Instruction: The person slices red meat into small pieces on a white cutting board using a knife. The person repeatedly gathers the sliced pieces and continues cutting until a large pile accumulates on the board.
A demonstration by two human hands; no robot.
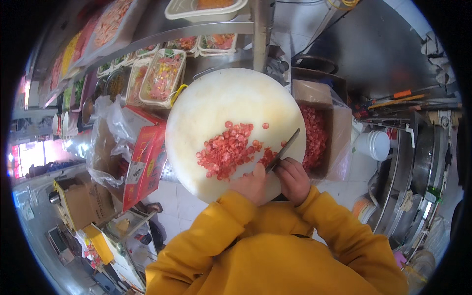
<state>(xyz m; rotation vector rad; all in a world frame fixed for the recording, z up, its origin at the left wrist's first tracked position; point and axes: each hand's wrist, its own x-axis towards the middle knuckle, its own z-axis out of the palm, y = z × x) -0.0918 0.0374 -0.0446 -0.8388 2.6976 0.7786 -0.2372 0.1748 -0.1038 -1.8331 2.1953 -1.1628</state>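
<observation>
My left hand [252, 184] grips a knife whose dark narrow blade [289, 142] points away and to the right over a round white cutting board [221, 96]. My right hand [293, 180] has its fingers curled down close beside the blade; whatever lies under them is hidden. A heap of thin, round red sausage slices [228, 149] covers the middle of the board. Smaller red slices [267, 156] lie against the left side of the blade. One loose slice [265, 125] sits apart, nearer the far side.
Right of the board, a plastic-lined cardboard box [339, 143] holds many red slices [313, 136]. At left stands an opened red printed carton [145, 162] with clear plastic. Filled food trays [162, 79] line the steel counter behind. A white bucket [374, 145] is farther right.
</observation>
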